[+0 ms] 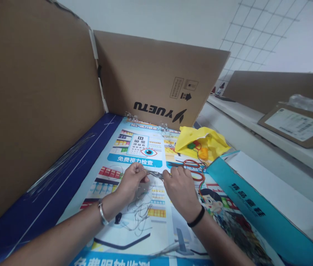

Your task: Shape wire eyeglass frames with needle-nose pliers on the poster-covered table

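My right hand [180,188] is closed around a pair of small metal pliers [156,174], whose jaws point left. At the tip of the jaws, my left hand [132,181] pinches a thin wire that is hard to make out; thumb and forefinger are pressed together. Below the hands, a loose tangle of thin wires [141,212] lies on the printed poster [159,207]. Just beyond my right hand is a pair of scissors with red handles [198,174], lying on the poster. The pliers' handles are mostly hidden in my right palm.
Long straight wires [62,162] lie along the left cardboard wall [40,81]. Another cardboard panel [150,74] stands at the back, with small clear pieces [163,128] before it. On the right are a yellow bag [217,138] with coloured thread and a teal box [258,207].
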The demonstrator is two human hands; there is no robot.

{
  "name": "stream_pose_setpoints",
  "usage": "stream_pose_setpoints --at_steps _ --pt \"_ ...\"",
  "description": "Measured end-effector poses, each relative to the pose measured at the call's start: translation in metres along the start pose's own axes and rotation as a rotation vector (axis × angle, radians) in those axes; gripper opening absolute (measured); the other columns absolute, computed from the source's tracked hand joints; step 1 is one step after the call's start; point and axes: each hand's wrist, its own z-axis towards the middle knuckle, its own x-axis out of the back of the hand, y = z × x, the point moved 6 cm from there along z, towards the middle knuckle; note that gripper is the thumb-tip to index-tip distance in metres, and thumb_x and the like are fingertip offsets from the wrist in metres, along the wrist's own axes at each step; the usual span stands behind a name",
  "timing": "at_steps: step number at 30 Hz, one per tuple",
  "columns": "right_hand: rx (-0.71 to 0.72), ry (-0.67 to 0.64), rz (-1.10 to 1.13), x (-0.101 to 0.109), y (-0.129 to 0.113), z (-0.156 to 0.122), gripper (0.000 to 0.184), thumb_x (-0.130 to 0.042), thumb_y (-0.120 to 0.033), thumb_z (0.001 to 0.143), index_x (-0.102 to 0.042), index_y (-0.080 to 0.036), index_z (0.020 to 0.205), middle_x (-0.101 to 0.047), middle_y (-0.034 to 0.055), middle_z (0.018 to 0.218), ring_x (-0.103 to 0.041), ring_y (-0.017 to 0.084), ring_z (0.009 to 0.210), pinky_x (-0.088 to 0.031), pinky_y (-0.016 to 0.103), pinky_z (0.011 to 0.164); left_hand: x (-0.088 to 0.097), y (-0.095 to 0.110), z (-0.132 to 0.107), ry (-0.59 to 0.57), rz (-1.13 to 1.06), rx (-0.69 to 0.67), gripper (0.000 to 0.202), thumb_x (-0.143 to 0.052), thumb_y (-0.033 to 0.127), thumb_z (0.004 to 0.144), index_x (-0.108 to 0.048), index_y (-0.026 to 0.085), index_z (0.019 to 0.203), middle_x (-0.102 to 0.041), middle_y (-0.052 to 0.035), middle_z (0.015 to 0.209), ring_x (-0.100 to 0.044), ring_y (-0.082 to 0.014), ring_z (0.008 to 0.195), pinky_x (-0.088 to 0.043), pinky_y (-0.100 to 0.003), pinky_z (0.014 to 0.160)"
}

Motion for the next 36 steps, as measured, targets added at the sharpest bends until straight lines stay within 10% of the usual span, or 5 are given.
stream_pose_setpoints --at_steps 36 --pt "-0.033 -0.097 0.060 -0.011 0.003 0.003 0.006 -0.052 -0.022 0.085 -0.057 -0.021 0.082 -0.056 0.0049 0.077 -0.045 0.020 0.074 -0.021 0.034 0.067 0.000 -0.002 0.000 0.052 -0.050 -0.032 0.018 -0.061 0.019 0.069 -0.043 0.020 0.071 -0.056 0.0044 0.049 -0.048 -0.0080 0.048 -0.038 -0.020 0.053"
